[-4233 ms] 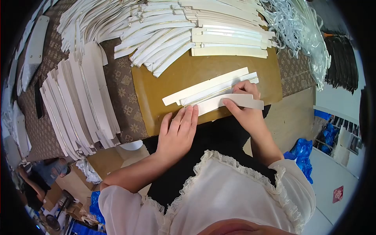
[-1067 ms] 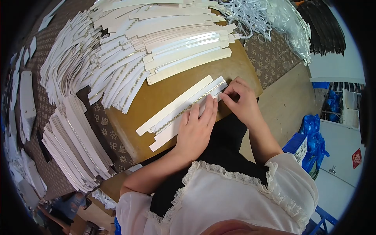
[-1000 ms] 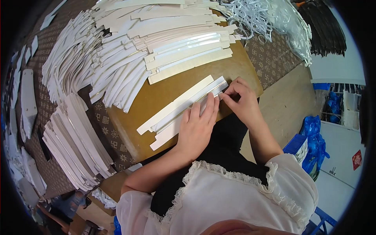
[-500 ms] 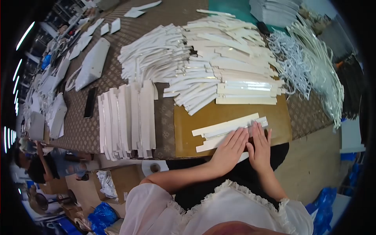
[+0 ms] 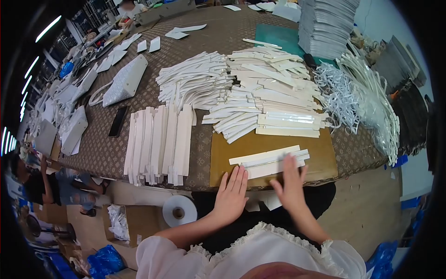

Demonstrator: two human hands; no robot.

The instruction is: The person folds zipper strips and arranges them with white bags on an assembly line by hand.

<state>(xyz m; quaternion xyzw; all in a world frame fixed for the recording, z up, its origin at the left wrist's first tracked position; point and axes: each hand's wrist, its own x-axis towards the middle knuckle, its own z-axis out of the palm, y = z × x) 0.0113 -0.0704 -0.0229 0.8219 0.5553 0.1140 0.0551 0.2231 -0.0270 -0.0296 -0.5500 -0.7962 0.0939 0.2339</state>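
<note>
A cream strip with a zipper (image 5: pixel 267 160) along its middle lies slightly tilted on the brown board (image 5: pixel 223 153) at the table's front. At its left end, my left hand (image 5: pixel 231 191) rests with fingers stretched out, the fingertips on or beside the lower edge. My right hand (image 5: pixel 291 183) is over the right part of the strip, fingers extended and thumb apart. Motion blurs its fingertips, so contact with the strip is hard to judge. Neither hand grips anything.
Stacked zipper strips (image 5: pixel 158 144) lie left of the board. Behind it spread heaps of cream strips (image 5: pixel 274 83) and white strips (image 5: pixel 195 79). A phone (image 5: pixel 119 122) and white bag (image 5: pixel 125 83) are farther left; white cords (image 5: pixel 337 93) lie right. A person (image 5: pixel 42 181) is at lower left.
My left hand has slid left along the strip to its left end. My right hand has moved slightly left and down, its thumb spreading. The camera view has shifted.
</note>
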